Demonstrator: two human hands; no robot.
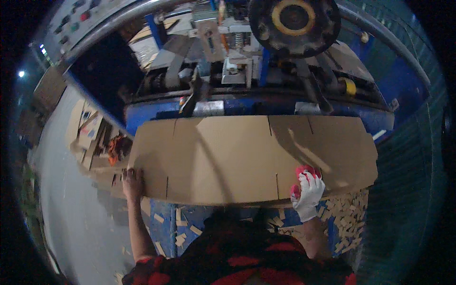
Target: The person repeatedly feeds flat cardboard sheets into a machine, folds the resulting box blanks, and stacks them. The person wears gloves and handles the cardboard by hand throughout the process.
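Observation:
A long flat brown cardboard sheet [232, 156] with short slots along its far and near edges lies across in front of me. My bare left hand [133, 184] is closed over its left end, near the front corner. My right hand [308, 194], in a white glove with pink-red fingertips, rests on top of the sheet near its front edge on the right. Its fingers are bent, with the thumb apart from them, and nothing shows between them. Beyond the sheet's far edge stands a blue machine [256, 105] with metal guides.
A large black wheel [294, 19] hangs over the machine, and a curved metal bar [118, 31] spans above. Cardboard scraps [344, 221] litter the right side below the sheet. More cardboard pieces [90, 137] and an orange-red bundle [118, 148] lie at left, beside the grey floor [71, 204].

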